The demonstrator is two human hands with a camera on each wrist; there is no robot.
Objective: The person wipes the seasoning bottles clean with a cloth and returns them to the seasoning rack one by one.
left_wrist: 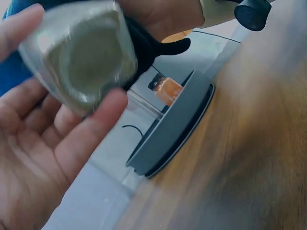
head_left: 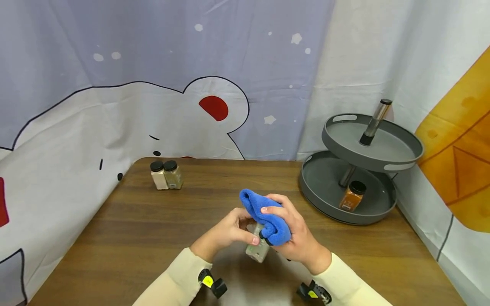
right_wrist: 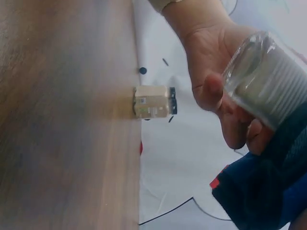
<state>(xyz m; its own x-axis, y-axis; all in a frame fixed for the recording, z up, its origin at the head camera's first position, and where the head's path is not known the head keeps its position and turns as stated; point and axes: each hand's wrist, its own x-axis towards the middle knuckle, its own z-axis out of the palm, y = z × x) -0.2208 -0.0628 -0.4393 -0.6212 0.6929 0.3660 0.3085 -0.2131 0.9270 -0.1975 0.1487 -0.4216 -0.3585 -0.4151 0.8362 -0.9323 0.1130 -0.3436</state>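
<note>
Jar (head_left: pixel 257 253), held tilted above the table (head_left: pixel 229 182): the left hand (head_left: pixel 226 233) pinches its body, apparently for steadiness, leaving the lid end to the cloth (head_left: pixel 265 212) gripped by the right hand (head_left: pixel 299 236). 2 spare jars (head_left: pixel 174 179) stand back left, likely for clearance.

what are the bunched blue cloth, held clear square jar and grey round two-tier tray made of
Blue cloth: probably microfibre, matt with a fuzzy nap. Clear jar: glass or plastic, glossy, with bright highlights. Two-tier tray: perhaps painted metal or plastic, smooth, evenly matt.
</note>
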